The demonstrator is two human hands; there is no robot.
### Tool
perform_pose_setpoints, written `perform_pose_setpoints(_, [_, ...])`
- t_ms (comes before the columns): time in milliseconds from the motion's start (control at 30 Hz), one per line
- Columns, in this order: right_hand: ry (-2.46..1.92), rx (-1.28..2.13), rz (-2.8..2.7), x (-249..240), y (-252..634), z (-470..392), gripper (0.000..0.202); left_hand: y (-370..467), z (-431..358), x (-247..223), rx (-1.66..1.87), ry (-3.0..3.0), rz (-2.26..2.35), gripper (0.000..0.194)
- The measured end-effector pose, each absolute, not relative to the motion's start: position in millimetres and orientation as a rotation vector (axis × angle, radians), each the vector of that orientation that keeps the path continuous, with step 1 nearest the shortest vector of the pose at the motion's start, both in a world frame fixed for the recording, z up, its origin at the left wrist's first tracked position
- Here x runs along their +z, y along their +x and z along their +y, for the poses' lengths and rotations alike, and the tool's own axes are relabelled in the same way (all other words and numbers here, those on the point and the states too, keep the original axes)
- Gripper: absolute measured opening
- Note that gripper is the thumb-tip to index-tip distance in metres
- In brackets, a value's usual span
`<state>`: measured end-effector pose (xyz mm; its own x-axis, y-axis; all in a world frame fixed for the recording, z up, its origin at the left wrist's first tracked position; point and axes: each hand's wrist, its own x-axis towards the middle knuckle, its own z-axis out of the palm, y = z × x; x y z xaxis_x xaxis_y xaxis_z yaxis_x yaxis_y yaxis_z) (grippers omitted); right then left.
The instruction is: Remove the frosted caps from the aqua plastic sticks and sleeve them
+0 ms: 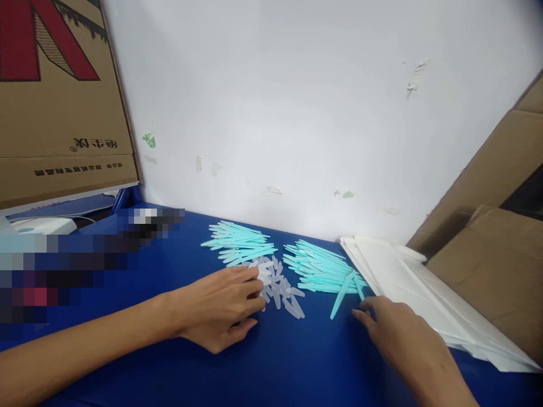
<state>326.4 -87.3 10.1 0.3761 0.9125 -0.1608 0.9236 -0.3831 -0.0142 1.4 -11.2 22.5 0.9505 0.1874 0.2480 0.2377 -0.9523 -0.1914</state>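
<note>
My left hand (224, 305) is over the near left side of a loose pile of small translucent, tapered plastic caps (276, 285). Its fingers curl down at the caps, and the thumb stands apart with a gap below the index finger. My right hand (399, 328) is at the near right end of a heap of slim teal plastic sticks (318, 265). Its thumb and index finger close around the lower end of one teal stick (360, 289); the grip is partly hidden. Another teal stick (341, 297) lies slanted beside it. A second teal heap (237, 243) lies behind the caps.
A blue table surface (280, 362) meets a white wall (271, 113) at the back. White plastic sheets or bags (407, 288) lie at right beside a cardboard box (496, 271). Another printed carton (63, 113) stands at the left, above a pixelated area.
</note>
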Motion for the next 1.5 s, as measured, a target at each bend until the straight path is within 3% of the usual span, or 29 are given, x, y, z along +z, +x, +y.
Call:
perform_pose_setpoints(267, [2.780,-0.052,1.599,6.4,337.1,-97.0,0.015,-1.0,-13.4,26.9,-0.176,-2.866,-0.420,0.011])
perform_pose_setpoints(633, [3.021,0.331,1.658,15.6,340.0,-94.9,0.033,2.7,-16.5,24.0,-0.152,-2.925,-0.412,0.007])
perform_pose_setpoints(767, [3.108,0.142,1.897,16.9,334.3,-87.1,0.049,2.5,-14.5,21.2,-0.218,-2.919,-0.379,0.014])
perform_pose_setpoints(967, [2.912,-0.158,2.369,21.2,323.7,-86.0,0.037,1.4,-12.8,18.1,-0.236,-2.916,-0.376,0.016])
perform_pose_setpoints(1200, [2.778,-0.014,2.518,35.7,301.8,-96.4,0.042,2.7,-11.9,15.9,-0.305,-2.903,-0.424,0.013])
perform_pose_setpoints(1500, [2.632,0.103,2.678,36.2,295.5,-95.9,0.045,-0.9,-0.5,4.3,-0.736,-2.896,-0.600,0.018])
